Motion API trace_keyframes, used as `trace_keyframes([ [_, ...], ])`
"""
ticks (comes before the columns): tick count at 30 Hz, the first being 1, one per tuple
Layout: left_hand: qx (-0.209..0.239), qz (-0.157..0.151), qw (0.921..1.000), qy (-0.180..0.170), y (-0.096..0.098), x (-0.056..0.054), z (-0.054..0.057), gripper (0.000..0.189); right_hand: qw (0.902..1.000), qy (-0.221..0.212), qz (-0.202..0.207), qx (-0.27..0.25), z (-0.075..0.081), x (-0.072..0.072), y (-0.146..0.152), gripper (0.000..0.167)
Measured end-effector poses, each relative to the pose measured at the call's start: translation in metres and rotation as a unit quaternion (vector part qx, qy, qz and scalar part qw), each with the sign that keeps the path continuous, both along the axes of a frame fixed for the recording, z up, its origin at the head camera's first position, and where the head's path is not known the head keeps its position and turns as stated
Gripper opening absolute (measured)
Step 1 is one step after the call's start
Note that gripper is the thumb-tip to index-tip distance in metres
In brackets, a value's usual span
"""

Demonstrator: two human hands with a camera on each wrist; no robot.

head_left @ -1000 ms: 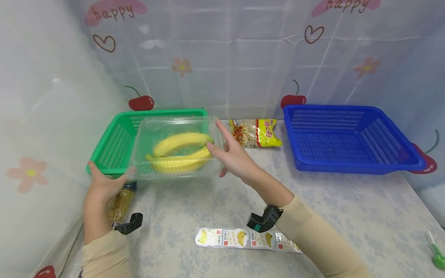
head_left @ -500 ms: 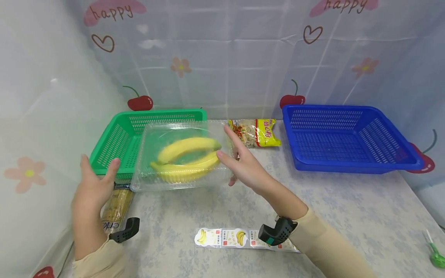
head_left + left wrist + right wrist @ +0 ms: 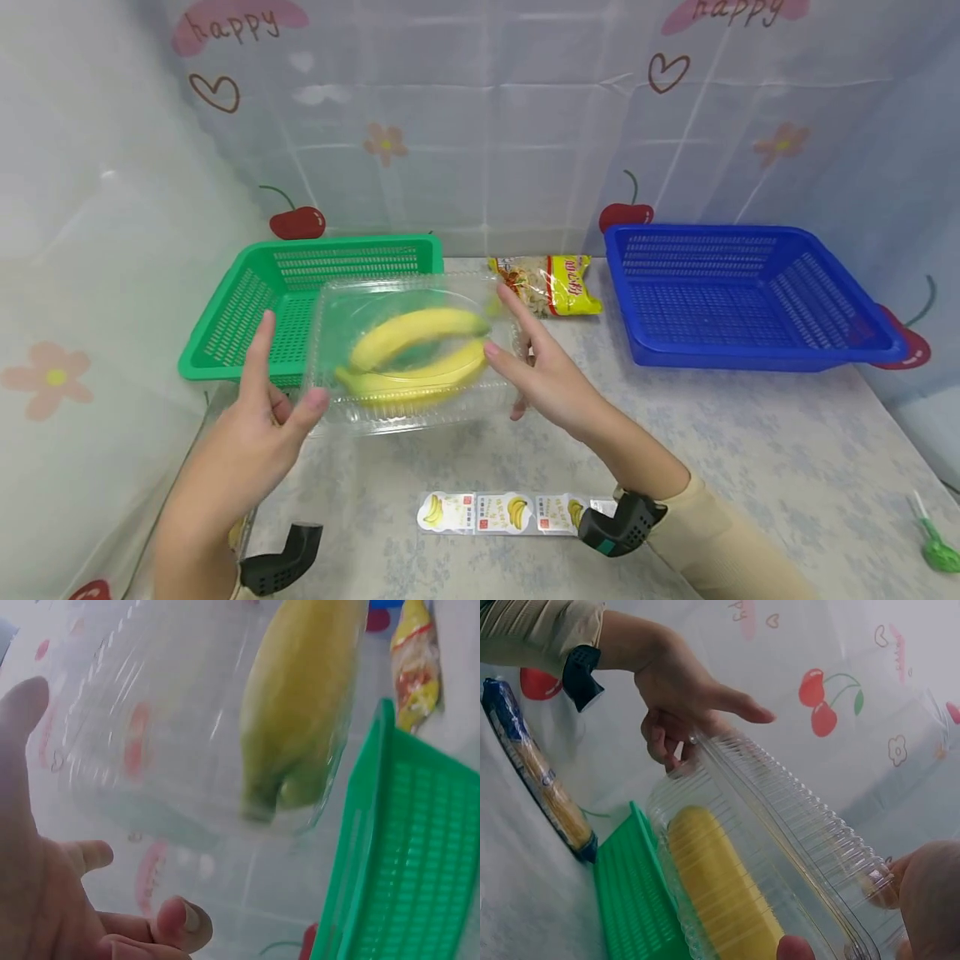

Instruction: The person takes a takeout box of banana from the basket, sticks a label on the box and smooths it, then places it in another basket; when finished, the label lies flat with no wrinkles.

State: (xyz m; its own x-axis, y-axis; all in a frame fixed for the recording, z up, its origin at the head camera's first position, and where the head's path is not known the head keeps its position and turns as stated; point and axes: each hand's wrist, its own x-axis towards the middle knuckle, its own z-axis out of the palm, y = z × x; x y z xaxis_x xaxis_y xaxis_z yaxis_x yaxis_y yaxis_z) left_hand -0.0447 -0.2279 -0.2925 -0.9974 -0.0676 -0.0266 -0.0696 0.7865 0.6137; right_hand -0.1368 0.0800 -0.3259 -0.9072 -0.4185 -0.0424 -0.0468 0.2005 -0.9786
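Note:
A clear plastic clamshell box (image 3: 405,417) is held up above the table, and two bananas (image 3: 412,329) show through it. Its right end is gripped by my right hand (image 3: 551,379), the thumb on the near side and other fingers partly hidden behind. At the front left corner is my left hand (image 3: 251,433), thumb and index finger spread apart. In the left wrist view its fingers (image 3: 180,922) hold nothing and appear apart from the box. The right wrist view shows the left hand (image 3: 679,690) beyond the box's far end.
A green basket (image 3: 258,250) stands behind the box, a blue basket (image 3: 637,354) to the right. Between them lies a yellow food bag (image 3: 566,287). A strip of banana stickers (image 3: 502,512) lies in front. A pasta pack (image 3: 547,772) and a green lollipop (image 3: 941,550) are at the sides.
My left hand let go of the box's left end, drew back, then came in towards its front left corner. The box moved right and nearer in my right hand.

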Motion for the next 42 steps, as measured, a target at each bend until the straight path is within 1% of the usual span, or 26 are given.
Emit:
trace_keyframes([
  [3, -0.009, 0.002, 0.9999, -0.014, 0.014, 0.003, 0.0, 0.097, 1.0, 0.003, 0.001, -0.001, -0.001, 0.005, 0.004, 0.073],
  [5, -0.008, 0.0, 0.9999, -0.013, 0.02, 0.004, -0.002, 0.102, 1.0, 0.006, 0.003, 0.001, -0.001, 0.009, 0.007, 0.073],
  [9, 0.014, -0.024, 0.9994, -0.019, 0.03, 0.007, -0.003, 0.105, 1.0, 0.007, 0.005, 0.005, -0.002, 0.016, 0.012, 0.072],
  [12, 0.015, -0.032, 0.999, -0.026, 0.037, 0.008, -0.005, 0.106, 1.0, 0.007, -0.001, 0.006, -0.003, 0.02, 0.016, 0.072],
  [16, 0.001, -0.028, 0.9994, -0.021, 0.044, 0.009, -0.007, 0.109, 0.9998, 0.008, -0.013, 0.015, -0.005, 0.025, 0.022, 0.071],
  [21, -0.004, -0.036, 0.9993, -0.011, 0.051, 0.009, -0.01, 0.111, 0.9993, 0.016, -0.021, 0.026, -0.008, 0.031, 0.029, 0.072],
  [24, -0.008, -0.035, 0.9991, -0.02, 0.056, 0.009, -0.012, 0.113, 0.9986, 0.027, -0.025, 0.036, -0.01, 0.033, 0.033, 0.072],
  [29, 0.012, -0.04, 0.9984, -0.037, 0.066, 0.007, -0.014, 0.114, 0.9967, 0.044, -0.039, 0.057, -0.014, 0.038, 0.043, 0.074],
  [31, 0.017, -0.044, 0.9981, -0.04, 0.07, 0.006, -0.017, 0.115, 0.9956, 0.052, -0.041, 0.065, -0.016, 0.04, 0.047, 0.074],
  [35, 0.006, -0.051, 0.998, -0.037, 0.078, 0.003, -0.024, 0.117, 0.9932, 0.065, -0.049, 0.084, -0.018, 0.043, 0.057, 0.074],
  [42, -0.003, -0.073, 0.997, -0.027, 0.093, -0.005, -0.038, 0.118, 0.9885, 0.071, -0.067, 0.115, -0.026, 0.045, 0.076, 0.076],
])
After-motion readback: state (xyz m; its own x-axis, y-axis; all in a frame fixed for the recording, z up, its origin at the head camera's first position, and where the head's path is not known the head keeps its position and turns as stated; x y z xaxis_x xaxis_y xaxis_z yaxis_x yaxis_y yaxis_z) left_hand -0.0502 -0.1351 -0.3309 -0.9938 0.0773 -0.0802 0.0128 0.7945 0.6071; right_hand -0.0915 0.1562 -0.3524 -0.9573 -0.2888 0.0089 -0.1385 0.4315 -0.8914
